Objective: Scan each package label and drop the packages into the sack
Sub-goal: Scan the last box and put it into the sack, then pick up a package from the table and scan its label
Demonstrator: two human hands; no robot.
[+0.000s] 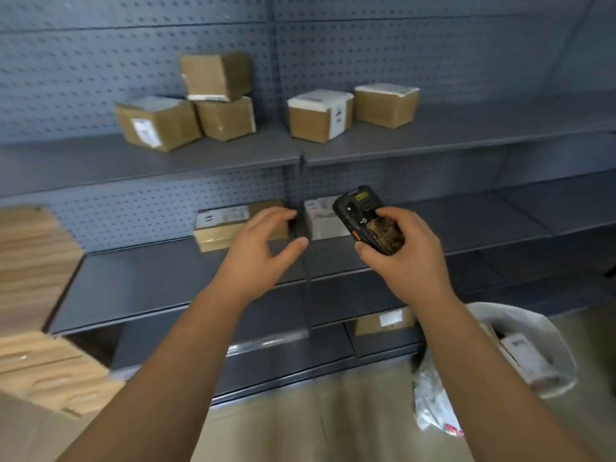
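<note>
My right hand (405,258) grips a black handheld scanner (366,218), its head pointing up and away toward the middle shelf. My left hand (263,243) is empty, fingers spread, just in front of a flat brown package with a white label (223,226) at the back of that shelf. A white-topped package (321,220) sits right beside it, partly hidden by the scanner. Several brown boxes stand on the upper shelf, one group at the left (156,123) and two at the right (318,115). The white plastic sack (520,348) stands open on the floor at lower right with packages inside.
Grey metal shelving (466,135) with pegboard backing fills the view. One more labelled package (383,320) lies on the lowest shelf. Stacked wooden crates and cardboard (36,295) crowd the left side. Beige floor lies below.
</note>
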